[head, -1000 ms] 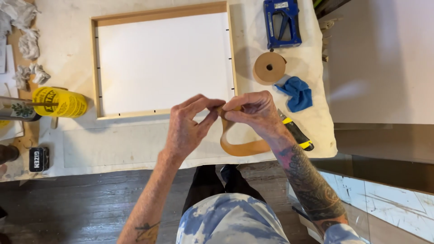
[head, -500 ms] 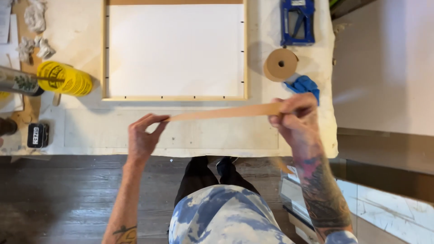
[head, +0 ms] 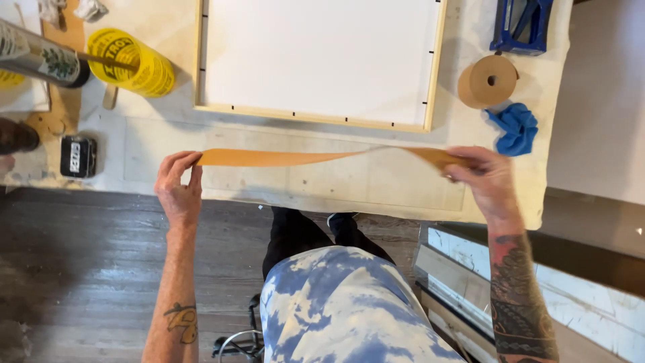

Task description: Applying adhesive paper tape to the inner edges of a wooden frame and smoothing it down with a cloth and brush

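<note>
A long strip of brown paper tape [head: 295,158] is stretched flat between my two hands, just above the near edge of the table. My left hand [head: 179,190] pinches its left end between thumb and fingers. My right hand [head: 485,183] grips the right end, where the strip twists slightly. Beyond the strip lies a white canvas in a light wooden frame [head: 434,74], face down on the cloth-covered table [head: 349,185].
A roll of brown tape [head: 488,81], a crumpled blue cloth [head: 514,127] and a blue staple tool [head: 522,25] sit at the right. At the left are a yellow roll [head: 132,62], a bottle [head: 37,59] and a small black device [head: 78,156]. Dark wood floor lies below.
My hands have drawn apart, pulling the tape from a curled loop into a long, straight strip. The view has shifted closer to the table's near edge.
</note>
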